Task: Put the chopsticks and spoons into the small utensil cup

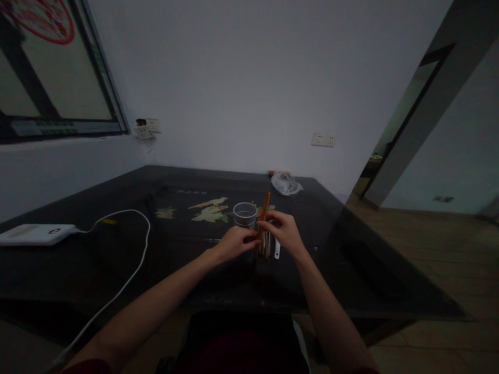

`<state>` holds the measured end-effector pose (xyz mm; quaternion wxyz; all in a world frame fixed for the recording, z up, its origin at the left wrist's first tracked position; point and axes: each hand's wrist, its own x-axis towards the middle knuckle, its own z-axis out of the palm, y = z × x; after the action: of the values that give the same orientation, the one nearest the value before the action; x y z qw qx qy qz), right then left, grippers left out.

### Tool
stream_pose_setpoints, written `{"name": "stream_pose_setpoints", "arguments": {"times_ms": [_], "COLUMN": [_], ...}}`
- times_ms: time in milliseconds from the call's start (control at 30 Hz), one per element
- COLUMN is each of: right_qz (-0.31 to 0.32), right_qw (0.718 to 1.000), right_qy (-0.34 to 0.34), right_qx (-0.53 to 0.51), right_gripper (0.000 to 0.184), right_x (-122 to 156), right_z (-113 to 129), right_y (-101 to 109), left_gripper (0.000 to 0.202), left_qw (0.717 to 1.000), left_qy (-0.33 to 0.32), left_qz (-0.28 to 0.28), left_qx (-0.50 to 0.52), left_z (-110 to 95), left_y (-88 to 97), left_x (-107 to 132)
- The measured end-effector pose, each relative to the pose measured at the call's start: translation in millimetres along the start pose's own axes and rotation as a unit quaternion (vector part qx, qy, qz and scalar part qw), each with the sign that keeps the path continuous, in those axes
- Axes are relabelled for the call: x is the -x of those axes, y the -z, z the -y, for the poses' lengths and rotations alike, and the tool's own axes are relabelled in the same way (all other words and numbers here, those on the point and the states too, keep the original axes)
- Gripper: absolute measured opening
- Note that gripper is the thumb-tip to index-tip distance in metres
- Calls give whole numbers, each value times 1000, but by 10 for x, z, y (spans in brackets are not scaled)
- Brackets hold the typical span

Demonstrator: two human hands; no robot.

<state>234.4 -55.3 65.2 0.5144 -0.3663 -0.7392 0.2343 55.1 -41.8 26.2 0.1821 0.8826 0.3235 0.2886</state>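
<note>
Both of my hands meet over the dark table (pixel 117 259) around a bundle of brown wooden chopsticks (pixel 264 210) held nearly upright. My left hand (pixel 233 244) is curled round the lower part of the bundle. My right hand (pixel 284 231) pinches the sticks higher up with thumb and fingers. A clear plastic cup (pixel 245 214) stands just behind my left hand, close to the sticks. A small white object (pixel 277 249) lies on the table under my right hand.
A white device (pixel 35 234) with a white cable (pixel 132 259) lies at the left of the table. A crumpled clear plastic bag (pixel 286 183) sits at the far edge. Leaf-shaped decorations (pixel 208 210) show on the tabletop. Wall sockets and a doorway are behind.
</note>
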Motion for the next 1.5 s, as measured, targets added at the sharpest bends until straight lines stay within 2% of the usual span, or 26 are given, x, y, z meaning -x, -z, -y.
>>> {"name": "stream_pose_setpoints", "arguments": {"times_ms": [167, 267, 333, 433, 500, 567, 700, 800, 900, 1067, 1233, 1367, 1500], "right_qz": [9, 9, 3, -8, -14, -19, -25, -28, -33, -41, -68, -97, -149], "right_qw": [1000, 999, 999, 999, 999, 999, 998, 998, 998, 996, 990, 988, 981], "right_qy": [-15, -19, -24, -33, -39, -46, -52, -53, -56, -66, -63, -29, 39], "right_qx": [-24, -24, -22, -14, -6, 1, 2, 0, -4, -41, -106, -120, -120], "right_gripper": [18, 17, 17, 19, 21, 23, 25, 26, 27, 26, 26, 27, 25], "right_x": [-4, -14, -23, -35, -40, -42, -38, -37, -40, -48, -113, -288, -588], "right_z": [26, 16, -3, -45, -70, -89, -117, -140, -159, -145, 27, 262, 413], "right_y": [-8, -4, 6, 29, 43, 53, 60, 62, 63, 47, 70, 196, 317], "left_gripper": [19, 21, 23, 22, 22, 39, 82, 96, 90, 72, 72, 71, 71], "left_qw": [999, 995, 992, 974, 956, 942, 941, 940, 942, 942, 935, 937, 935], "left_qy": [-12, -42, -57, -45, -10, 41, 111, 117, 106, 136, 148, 159, 182], "left_qz": [7, -6, -61, -212, -294, -329, -278, -239, -214, -195, -199, -188, -185], "left_qx": [-46, -88, -97, -61, -11, 48, 160, 212, 234, 239, 255, 248, 240], "left_z": [16, 44, 84, 207, 346, 520, 841, 930, 889, 798, 844, 921, 950], "left_y": [-3, 101, 214, 351, 354, 268, -39, -211, -264, -229, -238, -254, -238], "left_x": [4, 17, 18, -12, -52, -98, -160, -169, -159, -132, -129, -129, -123]}}
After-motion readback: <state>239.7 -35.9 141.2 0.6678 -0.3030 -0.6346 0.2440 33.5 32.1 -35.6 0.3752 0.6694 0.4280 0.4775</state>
